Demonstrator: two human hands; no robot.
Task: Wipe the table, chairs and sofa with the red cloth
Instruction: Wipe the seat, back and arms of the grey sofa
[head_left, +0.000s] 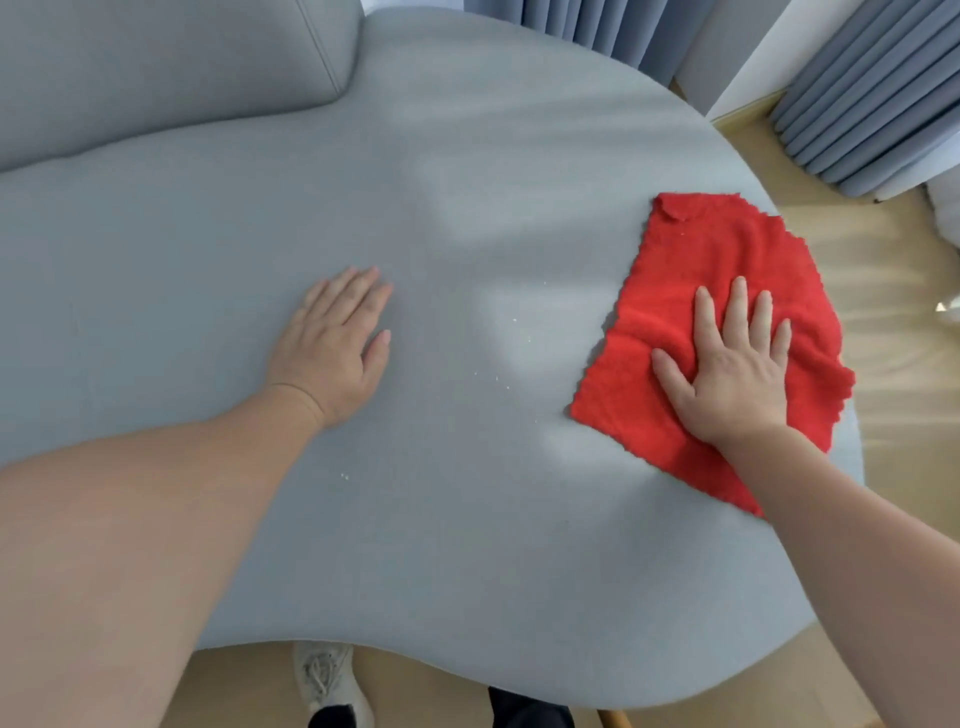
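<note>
We are pressing the fluffy red rectangular cloth (717, 249) flat under our right grip (727, 374). The palm is covering the cloth's nearer half, while the far half is lying bare beyond the fingertips. That grip is fully open, with straight fingers spread and thumb splayed to the left, so it is pinching and clutching nothing. The right forearm is reaching in from the lower right, and the fingers are pointing away from us. Our left grip (332, 343) is also lying open and flat, palm down and fingers together. It is holding nothing and resting on the pale grey fabric sofa seat (467, 156), well apart from the cloth. The cloth is sitting spread out at the seat's rounded right edge. Its long axis is running from near us towards the far side, and the far end is leaning slightly left. A few tiny white crumbs (498, 376) are lying on the seat between the two grips. The light wooden floor (893, 291) is showing just beyond the cloth's right side.
</note>
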